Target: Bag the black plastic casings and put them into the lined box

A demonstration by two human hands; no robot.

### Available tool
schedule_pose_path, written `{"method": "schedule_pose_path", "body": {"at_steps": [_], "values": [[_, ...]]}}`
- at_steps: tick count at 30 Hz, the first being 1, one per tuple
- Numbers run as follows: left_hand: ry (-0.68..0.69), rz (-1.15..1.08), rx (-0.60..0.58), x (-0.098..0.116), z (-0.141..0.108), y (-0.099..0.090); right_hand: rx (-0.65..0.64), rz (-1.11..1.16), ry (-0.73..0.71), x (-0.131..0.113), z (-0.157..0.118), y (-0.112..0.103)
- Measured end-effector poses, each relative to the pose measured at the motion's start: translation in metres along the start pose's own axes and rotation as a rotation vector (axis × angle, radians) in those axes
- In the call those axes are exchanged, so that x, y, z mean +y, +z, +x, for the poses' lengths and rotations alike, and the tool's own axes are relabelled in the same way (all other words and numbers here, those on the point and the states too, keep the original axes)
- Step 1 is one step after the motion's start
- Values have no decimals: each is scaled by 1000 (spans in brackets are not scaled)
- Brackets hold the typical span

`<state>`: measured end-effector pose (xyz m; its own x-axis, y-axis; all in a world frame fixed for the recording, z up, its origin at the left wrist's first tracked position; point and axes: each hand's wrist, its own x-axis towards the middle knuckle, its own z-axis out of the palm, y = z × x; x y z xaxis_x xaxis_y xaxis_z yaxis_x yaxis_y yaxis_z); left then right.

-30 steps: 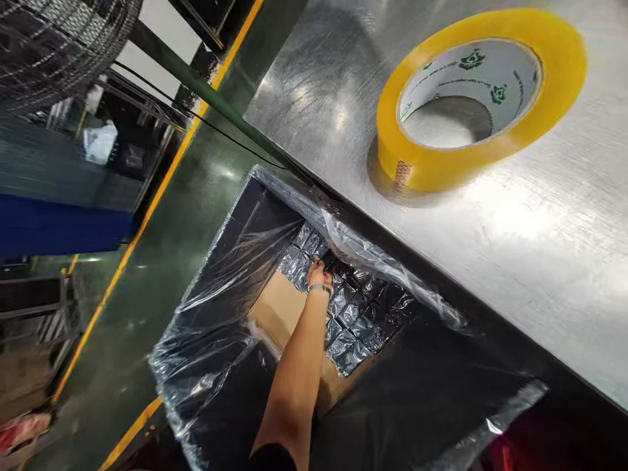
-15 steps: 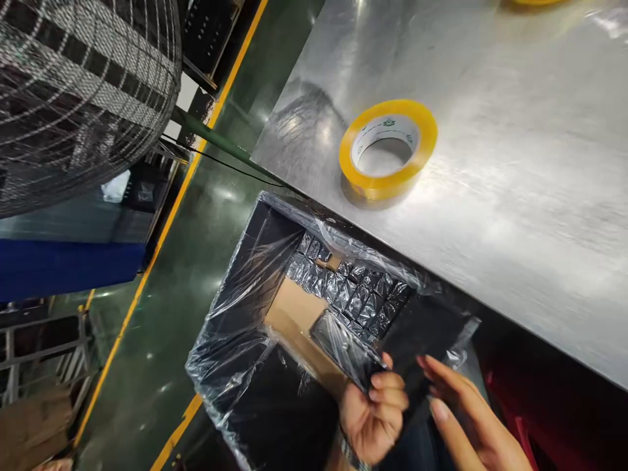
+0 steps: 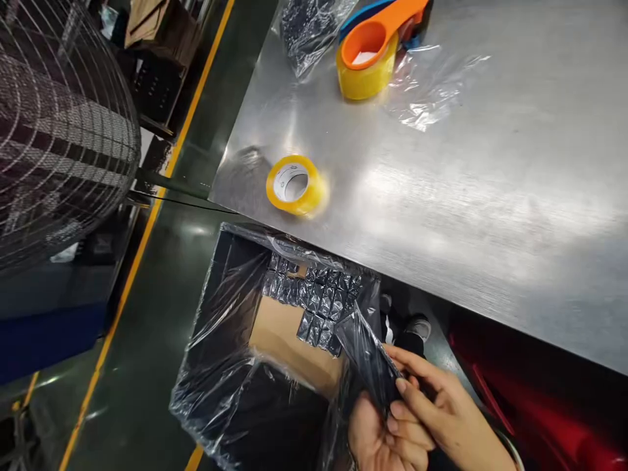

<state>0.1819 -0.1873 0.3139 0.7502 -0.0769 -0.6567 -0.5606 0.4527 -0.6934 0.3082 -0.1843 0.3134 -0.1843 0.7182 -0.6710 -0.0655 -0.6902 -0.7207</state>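
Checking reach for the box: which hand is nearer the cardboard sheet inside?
Left hand, at the box's near edge below the cardboard sheet; right hand lies farther right.

Head cam looks fwd & down from close above hands (image 3: pixel 451 409) & box (image 3: pixel 230 294)

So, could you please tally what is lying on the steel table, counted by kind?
Yellow tape rolls: 2
Orange-and-blue tape dispenser: 1
Clear bag of foil packs: 1
Loose clear plastic film: 1
Total: 5
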Motion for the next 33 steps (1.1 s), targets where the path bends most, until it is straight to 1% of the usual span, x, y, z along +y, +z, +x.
{"method": "schedule_pose_path", "body": {"at_steps": [5, 7, 8, 9, 10, 11, 12, 13, 14, 15, 17, 19, 23, 25, 27, 28, 29, 30, 31, 32, 33], "values": [[30, 155, 80, -5, 13, -7, 34, 48, 17, 7, -11, -11], [3, 316, 125, -6, 21, -13, 40, 116, 14, 12, -14, -14], [17, 431, 156, -5, 24, -16, 39, 161, 21, 15, -15, -15], [98, 550, 191, -4, 27, -20, 31, 210, 33, 17, -16, -16], [254, 663, 223, -2, 29, -24, 21, 258, 47, 20, -16, -17], [471, 756, 239, 1, 29, -28, 15, 299, 59, 23, -16, -17], [702, 815, 230, 5, 27, -31, 13, 329, 67, 25, -15, -17], [899, 847, 192, 10, 24, -32, 17, 347, 69, 28, -14, -16], [1012, 873, 129, 15, 19, -33, 19, 350, 65, 30, -11, -15], [1028, 910, 53, 21, 14, -33, 17, 341, 59, 32, -8, -13], [933, 980, -81, 33, 4, -30, -6, 300, 50, 35, 1, -6], [882, 981, -155, 45, -2, -26, -49, 255, 35, 38, 12, 4], [932, 845, -194, 67, -6, -26, -74, 104, -19, 44, 37, 27], [930, 796, -204, 79, -7, -29, -56, -12, -31, 45, 49, 38], [918, 758, -208, 95, -10, -34, -27, -131, -25, 45, 58, 47], [934, 762, -185, 107, -12, -36, 1, -190, -29, 45, 61, 51], [991, 809, -112, 122, -14, -37, 34, -247, -41, 46, 62, 54], [1075, 873, -8, 140, -15, -37, 62, -298, -61, 48, 61, 56], [1201, 975, 152, 161, -16, -36, 92, -338, -79, 52, 60, 58], [1373, 1116, 406, 185, -16, -33, 123, -362, -90, 57, 57, 59], [1464, 1138, 528, 212, -15, -29, 155, -364, -94, 64, 54, 60]]}}
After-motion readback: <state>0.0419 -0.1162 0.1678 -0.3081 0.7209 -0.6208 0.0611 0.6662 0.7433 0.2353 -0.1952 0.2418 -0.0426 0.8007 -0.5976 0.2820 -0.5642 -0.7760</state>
